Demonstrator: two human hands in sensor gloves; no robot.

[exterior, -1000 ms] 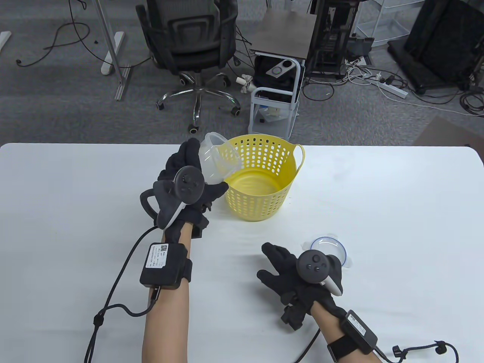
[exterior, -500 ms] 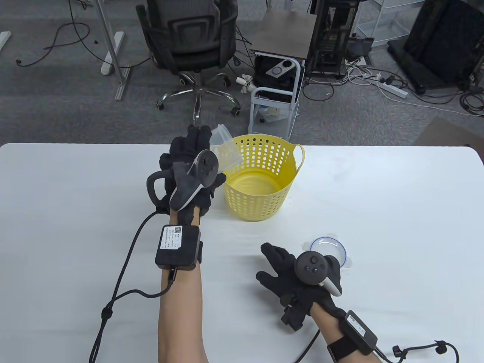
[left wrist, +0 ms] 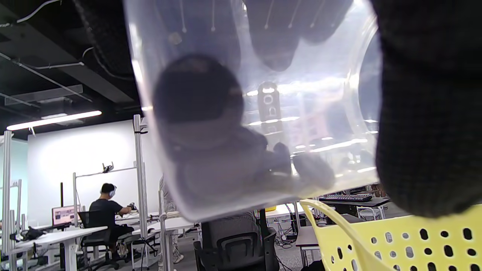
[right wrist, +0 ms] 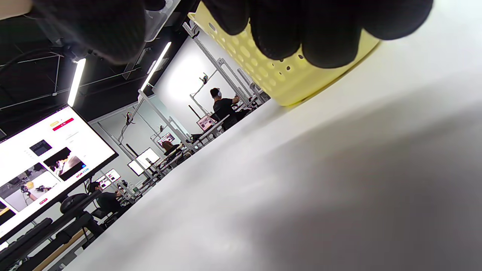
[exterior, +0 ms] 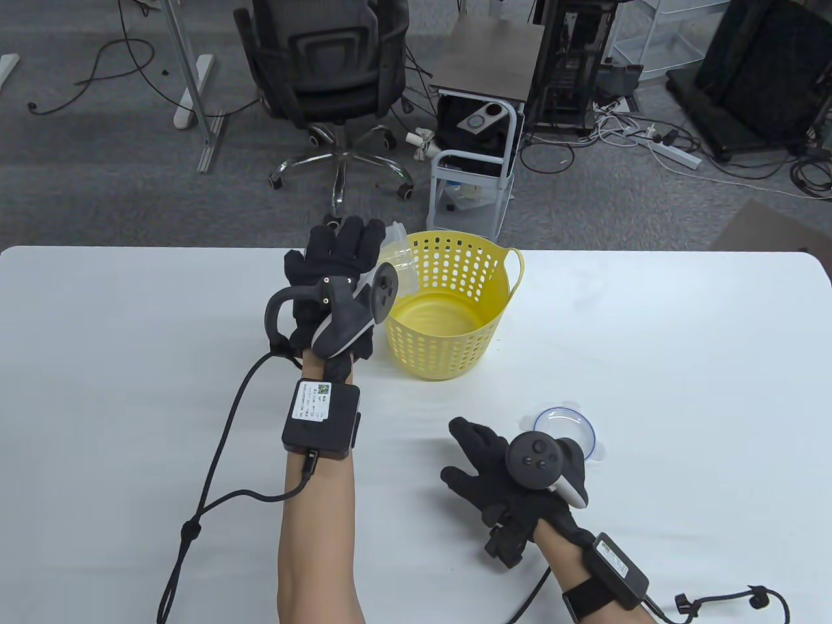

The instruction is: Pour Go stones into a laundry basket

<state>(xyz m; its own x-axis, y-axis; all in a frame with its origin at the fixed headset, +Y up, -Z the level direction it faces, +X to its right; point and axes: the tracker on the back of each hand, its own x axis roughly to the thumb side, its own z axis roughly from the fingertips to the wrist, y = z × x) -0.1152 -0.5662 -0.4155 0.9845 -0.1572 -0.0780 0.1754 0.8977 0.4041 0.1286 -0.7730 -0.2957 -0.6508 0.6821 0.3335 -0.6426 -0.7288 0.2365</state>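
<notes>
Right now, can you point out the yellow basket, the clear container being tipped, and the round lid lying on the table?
yellow basket (exterior: 448,354), table view, on its perforated front wall.
clear container (left wrist: 241,124), left wrist view, on its see-through side.
round lid (exterior: 575,422), table view, on its visible top face.

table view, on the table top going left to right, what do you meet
left hand holding the clear container → yellow laundry basket → right hand → clear lid

Gloved fingers (right wrist: 327,34) before yellow basket (right wrist: 263,64); white table (right wrist: 301,188)
</notes>
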